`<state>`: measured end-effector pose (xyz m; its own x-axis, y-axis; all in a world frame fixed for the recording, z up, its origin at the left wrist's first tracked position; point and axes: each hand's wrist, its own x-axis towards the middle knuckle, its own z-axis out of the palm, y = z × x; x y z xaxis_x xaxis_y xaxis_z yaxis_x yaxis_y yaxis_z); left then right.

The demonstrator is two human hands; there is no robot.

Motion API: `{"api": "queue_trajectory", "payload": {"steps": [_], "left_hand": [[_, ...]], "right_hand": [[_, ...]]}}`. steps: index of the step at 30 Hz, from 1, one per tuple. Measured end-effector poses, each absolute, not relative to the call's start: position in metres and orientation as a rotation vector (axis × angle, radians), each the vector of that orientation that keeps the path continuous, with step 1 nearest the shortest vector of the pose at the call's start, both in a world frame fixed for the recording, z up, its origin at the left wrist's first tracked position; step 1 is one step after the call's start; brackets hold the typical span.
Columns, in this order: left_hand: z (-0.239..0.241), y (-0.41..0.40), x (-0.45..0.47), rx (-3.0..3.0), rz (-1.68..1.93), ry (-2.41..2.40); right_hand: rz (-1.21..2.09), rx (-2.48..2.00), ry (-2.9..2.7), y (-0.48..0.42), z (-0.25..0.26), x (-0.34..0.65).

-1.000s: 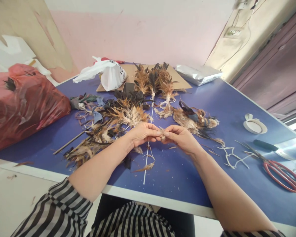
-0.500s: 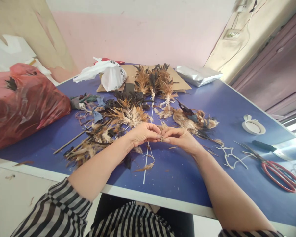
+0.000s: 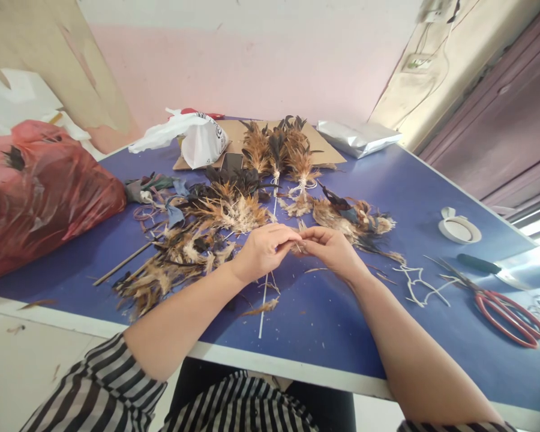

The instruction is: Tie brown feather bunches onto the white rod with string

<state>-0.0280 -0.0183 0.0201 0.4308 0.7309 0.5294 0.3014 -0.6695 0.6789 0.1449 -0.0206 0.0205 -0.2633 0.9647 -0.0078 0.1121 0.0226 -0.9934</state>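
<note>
My left hand [image 3: 266, 251] and my right hand [image 3: 332, 251] meet above the middle of the blue table, fingertips pinched together. Between them is a small pale brown feather [image 3: 302, 227], its tip showing above the fingers; part of it is hidden by them. Left of my hands spreads a loose heap of brown, cream and black feathers [image 3: 193, 237]. Another feather bunch [image 3: 342, 219] with a blue scrap of cloth lies beyond my right hand. Further back, several tied feather bundles [image 3: 276, 147] rest on flat cardboard [image 3: 328, 153].
Red-handled scissors [image 3: 508, 315], a green-handled knife [image 3: 479, 264], white string [image 3: 420, 285] and a tape roll [image 3: 459, 230] lie at right. A red plastic bag [image 3: 54, 192] stands at left. Behind are a white bag [image 3: 202, 141] and a silver packet [image 3: 360, 138].
My left hand has rolled over and closed in toward the right fingertips. More of the feather shows between the hands. The view has shifted slightly.
</note>
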Motion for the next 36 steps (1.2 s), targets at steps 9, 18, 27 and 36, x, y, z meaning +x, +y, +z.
{"api": "queue_trajectory", "payload": {"steps": [9,18,27,36], "left_hand": [[0.009,-0.009,-0.03,2.469,1.375,0.692],[0.007,-0.007,-0.027,2.559,1.503,0.669],[0.009,-0.01,-0.025,2.213,1.373,0.831],[0.003,0.007,-0.034,1.732,1.033,1.018]], "right_hand": [[1.328,-1.159,-1.571,-0.022,0.027,0.149],[1.244,-1.162,-1.644,-0.023,0.027,0.149],[1.212,-1.257,-1.594,-0.025,0.03,0.144],[0.814,-1.2,-1.668,-0.017,0.024,0.163]]}}
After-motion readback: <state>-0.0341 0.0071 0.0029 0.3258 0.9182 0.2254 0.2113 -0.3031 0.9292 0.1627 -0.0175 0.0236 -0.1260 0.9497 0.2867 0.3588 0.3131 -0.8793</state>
